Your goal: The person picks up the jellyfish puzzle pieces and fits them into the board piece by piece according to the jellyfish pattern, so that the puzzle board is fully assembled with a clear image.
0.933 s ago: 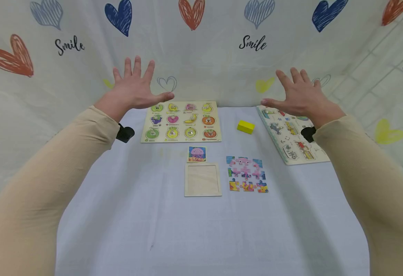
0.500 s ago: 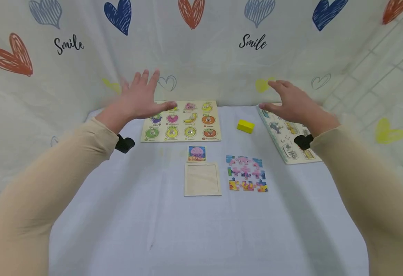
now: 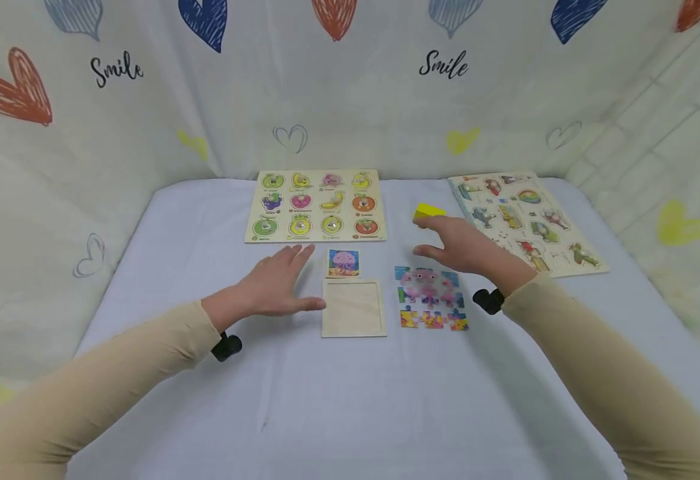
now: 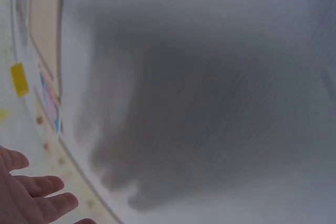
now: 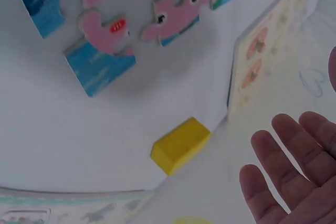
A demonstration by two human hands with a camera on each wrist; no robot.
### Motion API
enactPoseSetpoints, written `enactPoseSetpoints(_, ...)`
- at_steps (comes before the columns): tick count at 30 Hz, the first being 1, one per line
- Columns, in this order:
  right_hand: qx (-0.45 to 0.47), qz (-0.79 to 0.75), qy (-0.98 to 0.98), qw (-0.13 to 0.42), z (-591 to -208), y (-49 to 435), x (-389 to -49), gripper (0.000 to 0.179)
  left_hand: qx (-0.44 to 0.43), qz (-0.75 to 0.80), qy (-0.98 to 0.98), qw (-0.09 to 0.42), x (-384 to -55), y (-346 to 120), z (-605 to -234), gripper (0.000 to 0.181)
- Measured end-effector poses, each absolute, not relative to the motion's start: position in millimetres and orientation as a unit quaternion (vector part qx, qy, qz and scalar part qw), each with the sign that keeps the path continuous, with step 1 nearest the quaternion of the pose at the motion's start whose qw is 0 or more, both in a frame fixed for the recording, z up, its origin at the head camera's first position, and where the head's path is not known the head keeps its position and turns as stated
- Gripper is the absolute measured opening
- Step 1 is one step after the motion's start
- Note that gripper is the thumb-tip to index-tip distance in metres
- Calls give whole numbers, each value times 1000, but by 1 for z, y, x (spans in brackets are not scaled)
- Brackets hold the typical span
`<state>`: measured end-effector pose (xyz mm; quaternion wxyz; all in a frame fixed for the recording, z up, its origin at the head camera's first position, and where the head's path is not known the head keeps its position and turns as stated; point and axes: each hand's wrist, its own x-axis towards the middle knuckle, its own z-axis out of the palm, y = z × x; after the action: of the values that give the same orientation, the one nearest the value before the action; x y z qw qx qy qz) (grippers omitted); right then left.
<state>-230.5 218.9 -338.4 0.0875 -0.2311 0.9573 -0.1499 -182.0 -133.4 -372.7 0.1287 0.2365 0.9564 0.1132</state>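
Note:
My left hand (image 3: pixel 269 287), fingers spread and holding nothing, hovers left of a square wooden puzzle frame (image 3: pixel 355 333); its thumb tip comes near the frame's left edge in the head view. Just behind the frame lies a small picture card (image 3: pixel 343 263) of a pink jellyfish. Right of the frame, loose jigsaw pieces (image 3: pixel 427 285) with pink, blue and yellow print lie in rows. Above and behind them my right hand (image 3: pixel 467 243) reaches over with extended fingers, also holding nothing. Its fingertips overlap the yellow block (image 3: pixel 429 211) in the head view, but the right wrist view shows them apart.
A fruit peg-puzzle board (image 3: pixel 316 207) lies at the back middle. Another picture board (image 3: pixel 530 223) lies at the back right, partly behind the right hand. A white cloth (image 3: pixel 326 407) covers the table, and a curtain printed with hearts (image 3: pixel 362 100) hangs behind.
Both hands have come down and toward me from raised positions near the curtain. The left is now beside the frame, the right over the jigsaw area. The puzzle things have stayed put.

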Motion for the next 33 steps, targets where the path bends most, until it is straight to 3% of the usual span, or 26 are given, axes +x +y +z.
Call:
enactPoseSetpoints(12, -205, -154, 953, 161, -373, 206, -231, 51, 255, 81, 948, 171, -160, -128, -405, 114)
enactPoseSetpoints(26, -220, -112, 952, 182, -391, 192, -238, 35, 258, 67, 950, 166, -156, -125, -408, 109)
enactPoseSetpoints(33, -196, -180, 945, 189, -388, 187, -236, 25, 256, 61, 952, 155, -156, -124, -410, 106)
